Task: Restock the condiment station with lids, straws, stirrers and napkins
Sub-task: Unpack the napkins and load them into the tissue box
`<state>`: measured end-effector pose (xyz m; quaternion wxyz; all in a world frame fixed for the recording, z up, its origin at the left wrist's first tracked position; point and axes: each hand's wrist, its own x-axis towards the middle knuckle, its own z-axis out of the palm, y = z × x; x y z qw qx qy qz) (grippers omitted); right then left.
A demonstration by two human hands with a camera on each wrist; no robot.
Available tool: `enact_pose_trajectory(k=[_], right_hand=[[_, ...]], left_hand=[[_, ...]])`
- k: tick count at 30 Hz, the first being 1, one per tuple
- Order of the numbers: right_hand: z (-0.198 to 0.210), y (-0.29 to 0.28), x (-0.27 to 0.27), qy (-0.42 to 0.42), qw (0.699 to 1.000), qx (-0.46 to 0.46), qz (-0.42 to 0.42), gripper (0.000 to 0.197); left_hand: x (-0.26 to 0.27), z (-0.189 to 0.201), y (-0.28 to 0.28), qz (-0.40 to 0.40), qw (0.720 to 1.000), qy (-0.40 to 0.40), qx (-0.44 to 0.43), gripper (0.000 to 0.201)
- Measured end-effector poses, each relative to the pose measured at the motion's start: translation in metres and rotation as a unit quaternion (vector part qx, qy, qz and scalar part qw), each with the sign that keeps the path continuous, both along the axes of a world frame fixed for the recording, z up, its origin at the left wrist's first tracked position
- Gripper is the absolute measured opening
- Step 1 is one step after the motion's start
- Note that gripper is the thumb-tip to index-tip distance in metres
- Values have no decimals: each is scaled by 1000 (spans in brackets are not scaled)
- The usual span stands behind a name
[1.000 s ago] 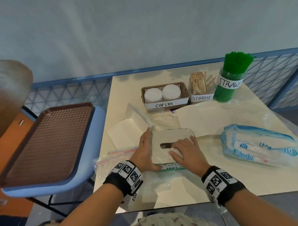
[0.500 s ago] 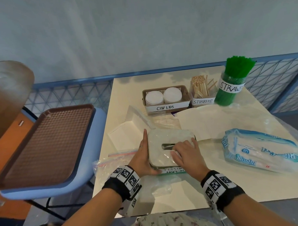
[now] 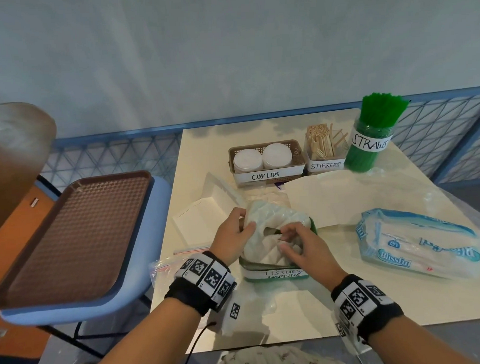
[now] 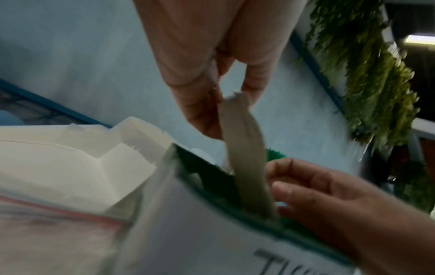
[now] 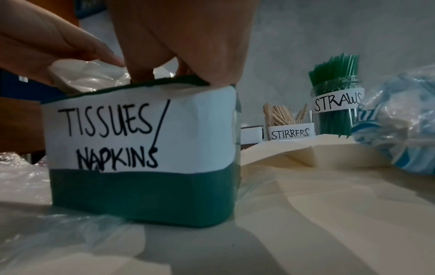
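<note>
A green box (image 3: 276,274) labelled TISSUES/NAPKINS (image 5: 141,148) stands near the table's front edge. A white plastic-wrapped tissue pack (image 3: 270,216) bulges out of its top, crumpled, with a dark opening in the middle. My left hand (image 3: 244,223) grips the pack's left edge. In the left wrist view its thumb and finger (image 4: 226,96) pinch a pale strip (image 4: 247,148) rising from the box. My right hand (image 3: 288,234) has its fingers curled at the opening and down over the box's near rim (image 5: 164,72).
At the back stand a CUP LIDS basket (image 3: 266,158), a STIRRERS holder (image 3: 322,150) and a STRAWS jar (image 3: 371,137). A blue tissue bag (image 3: 417,245) lies right, a paper sheet (image 3: 344,199) behind, an open white box (image 3: 207,210) left. A brown tray (image 3: 70,233) rests on a chair.
The white top that lay flat on the box under both hands now bulges up, crumpled. My left hand has shifted to its far-left edge; my right fingers have curled into the opening.
</note>
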<state>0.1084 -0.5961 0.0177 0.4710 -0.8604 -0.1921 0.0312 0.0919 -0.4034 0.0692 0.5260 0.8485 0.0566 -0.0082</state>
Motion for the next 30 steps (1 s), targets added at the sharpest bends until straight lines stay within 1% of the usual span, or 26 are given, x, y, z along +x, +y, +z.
enact_pose_trajectory(k=[1, 3, 6, 7, 8, 9, 11, 12, 13, 15, 17, 19, 20, 22, 23, 24, 25, 27, 28, 30], right_hand=[[3, -1, 0, -14, 1000, 19, -10, 29], [5, -6, 2, -63, 997, 23, -49, 33], [12, -12, 7, -113, 986, 25, -119, 49], [14, -13, 9, -119, 983, 36, -135, 50], [19, -14, 10, -107, 983, 61, -137, 48], [27, -12, 10, -74, 984, 97, -127, 44], [43, -4, 6, 17, 984, 169, -62, 42], [51, 3, 4, 44, 984, 173, -26, 44], [57, 10, 1, 56, 987, 153, 2, 46], [59, 29, -6, 70, 992, 89, 51, 52], [56, 48, -15, 80, 991, 19, 105, 57], [47, 64, -22, 69, 982, -71, 161, 60], [44, 72, -25, 56, 975, -109, 185, 57], [38, 88, -29, 0, 964, -146, 222, 40], [36, 94, -31, -49, 954, -175, 240, 30], [32, 100, -34, -85, 945, -202, 241, 24], [27, 106, -36, -116, 938, -224, 236, 21], [17, 113, -34, -185, 907, -298, 234, 24], [14, 115, -35, -205, 890, -329, 240, 26], [15, 117, -35, -232, 865, -379, 235, 24]], left_hand=[[1, 6, -4, 6, 1000, -5, -15, 14], [4, 16, -10, 29, 998, -28, -45, 13], [6, 31, -10, 79, 988, -51, -126, 15], [7, 36, -7, 94, 983, -57, -150, 15], [7, 41, -3, 108, 977, -62, -174, 15], [6, 45, 1, 122, 970, -67, -198, 15], [0, 48, 18, 140, 963, -74, -220, 17], [-4, 47, 29, 146, 963, -78, -214, 17], [-9, 43, 42, 155, 965, -81, -194, 19], [-23, 31, 68, 190, 971, -79, -121, 27], [-37, 15, 93, 231, 969, -65, -65, 33], [-53, -1, 112, 260, 963, -44, -58, 34], [-61, -11, 120, 277, 959, -32, -52, 33], [-73, -29, 131, 311, 950, -13, -34, 32], [-78, -36, 136, 324, 945, -7, -32, 31], [-81, -42, 138, 332, 943, 0, -35, 31], [-83, -46, 139, 337, 941, 3, -32, 31], [-84, -53, 139, 337, 942, 7, 0, 32], [-83, -56, 138, 336, 942, 7, 16, 33], [-79, -61, 131, 333, 942, 12, 35, 36]])
